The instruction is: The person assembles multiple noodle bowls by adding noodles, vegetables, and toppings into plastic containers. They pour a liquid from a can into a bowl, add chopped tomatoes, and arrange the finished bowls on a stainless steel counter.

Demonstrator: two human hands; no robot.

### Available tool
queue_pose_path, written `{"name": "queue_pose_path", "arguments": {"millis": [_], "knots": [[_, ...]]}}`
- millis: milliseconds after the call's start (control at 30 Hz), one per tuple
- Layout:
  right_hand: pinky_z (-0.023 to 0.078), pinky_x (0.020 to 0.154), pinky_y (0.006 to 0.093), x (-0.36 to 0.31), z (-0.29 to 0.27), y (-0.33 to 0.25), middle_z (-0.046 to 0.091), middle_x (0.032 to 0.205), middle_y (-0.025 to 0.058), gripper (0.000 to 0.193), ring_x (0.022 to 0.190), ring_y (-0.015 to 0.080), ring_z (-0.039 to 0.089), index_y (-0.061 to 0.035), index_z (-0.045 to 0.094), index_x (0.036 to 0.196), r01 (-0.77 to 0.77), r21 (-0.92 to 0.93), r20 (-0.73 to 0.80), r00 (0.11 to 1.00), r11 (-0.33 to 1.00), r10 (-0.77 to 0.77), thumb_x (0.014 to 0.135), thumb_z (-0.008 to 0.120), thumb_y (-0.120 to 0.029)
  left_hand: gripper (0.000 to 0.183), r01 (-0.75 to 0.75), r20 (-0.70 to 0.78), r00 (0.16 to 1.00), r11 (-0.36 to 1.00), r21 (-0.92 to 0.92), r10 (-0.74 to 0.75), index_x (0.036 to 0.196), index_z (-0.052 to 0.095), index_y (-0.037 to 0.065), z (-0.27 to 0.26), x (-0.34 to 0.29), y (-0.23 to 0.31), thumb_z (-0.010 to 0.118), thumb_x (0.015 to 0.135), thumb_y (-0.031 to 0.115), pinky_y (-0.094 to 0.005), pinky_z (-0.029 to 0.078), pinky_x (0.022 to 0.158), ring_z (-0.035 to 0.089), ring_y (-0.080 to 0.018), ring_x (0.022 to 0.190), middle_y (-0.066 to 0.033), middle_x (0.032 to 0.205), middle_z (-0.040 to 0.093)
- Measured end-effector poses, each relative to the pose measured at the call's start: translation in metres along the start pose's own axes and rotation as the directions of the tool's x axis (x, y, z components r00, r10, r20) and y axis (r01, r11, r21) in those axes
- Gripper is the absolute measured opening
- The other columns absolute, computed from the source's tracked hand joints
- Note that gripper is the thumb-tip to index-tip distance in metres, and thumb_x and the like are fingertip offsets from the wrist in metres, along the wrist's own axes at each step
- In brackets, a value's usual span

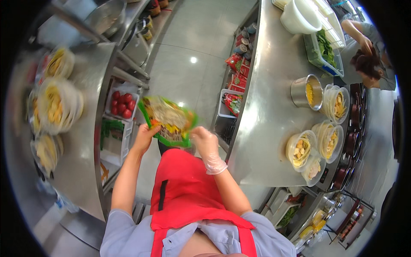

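Note:
A green food packet with a printed front is held up in front of my red apron. My left hand, bare, grips its lower left edge with the thumb on the front. At the packet's right edge is my right hand, in a clear plastic glove, its fingers closed against the side and slightly blurred. Several clear plastic bowls of food stand on the steel counter to the right, such as one bowl with yellowish pieces. Next to them is a steel pot with yellow contents.
On the left steel counter are stacked clear food bowls. Under it sits a bin of red tomatoes. The right counter bears a white bowl and a tub of greens. Another person's hand is at far right.

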State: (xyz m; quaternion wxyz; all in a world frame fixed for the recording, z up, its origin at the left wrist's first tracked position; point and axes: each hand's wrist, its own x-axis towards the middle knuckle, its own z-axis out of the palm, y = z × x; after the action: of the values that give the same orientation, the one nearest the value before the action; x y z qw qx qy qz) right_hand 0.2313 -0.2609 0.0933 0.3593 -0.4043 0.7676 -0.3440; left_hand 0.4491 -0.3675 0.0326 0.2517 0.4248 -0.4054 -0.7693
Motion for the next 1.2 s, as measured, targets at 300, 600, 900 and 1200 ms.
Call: {"name": "queue_pose_path", "arguments": {"millis": [300, 600, 900, 1200], "knots": [[0.053, 0.068, 0.0344, 0.023, 0.047, 0.068, 0.069, 0.095, 0.0088, 0.016, 0.079, 0.0236, 0.067, -0.0088, 0.064, 0.104, -0.364, 0.215, -0.145, 0.906, 0.906, 0.398, 0.088, 0.063, -0.013, 0.024, -0.038, 0.472, 0.833, 0.821, 0.569, -0.288, 0.112, 0.064, 0.000, 0.076, 0.318, -0.095, 0.061, 0.093, 0.015, -0.0292, 0.047, 0.084, 0.058, -0.0113, 0.095, -0.0015, 0.098, 0.067], [0.053, 0.080, 0.0280, -0.049, 0.111, 0.136, 0.070, 0.104, 0.0088, 0.017, 0.092, 0.0155, 0.067, -0.0015, 0.065, 0.107, -0.590, 0.638, -0.124, 0.556, 0.495, 0.822, 0.092, 0.059, -0.007, 0.024, -0.891, 0.869, 0.419, 0.063, 0.449, -0.263, 0.102, 0.065, 0.001, 0.202, 0.484, -0.301, 0.057, 0.091, 0.021, -0.0418, 0.051, 0.070, 0.066, -0.0305, 0.080, -0.0199, 0.088, 0.067], [0.052, 0.082, 0.0409, -0.159, 0.053, 0.062, 0.069, 0.103, 0.0072, 0.025, 0.096, 0.0291, 0.065, -0.0148, 0.064, 0.106, -0.607, 0.440, -0.269, 0.614, 0.662, 0.742, 0.093, 0.052, -0.033, 0.022, -0.905, 0.840, 0.349, 0.082, 0.417, -0.416, 0.090, 0.067, 0.003, 0.070, 0.400, -0.210, 0.060, 0.085, 0.022, -0.0469, 0.050, 0.064, 0.064, -0.0374, 0.077, -0.0181, 0.085, 0.067], [0.053, 0.080, 0.0398, -0.428, 0.006, 0.096, 0.071, 0.099, 0.0100, 0.028, 0.091, 0.0316, 0.067, -0.0166, 0.065, 0.109, -0.575, 0.634, -0.321, 0.413, 0.517, 0.852, 0.092, 0.057, -0.037, 0.016, -0.717, 0.287, 0.598, -0.339, 0.609, -0.748, 0.086, 0.072, 0.010, 0.114, 0.152, -0.175, 0.062, 0.086, 0.023, -0.0414, 0.051, 0.070, 0.068, -0.0245, 0.085, -0.0079, 0.092, 0.070]]}}
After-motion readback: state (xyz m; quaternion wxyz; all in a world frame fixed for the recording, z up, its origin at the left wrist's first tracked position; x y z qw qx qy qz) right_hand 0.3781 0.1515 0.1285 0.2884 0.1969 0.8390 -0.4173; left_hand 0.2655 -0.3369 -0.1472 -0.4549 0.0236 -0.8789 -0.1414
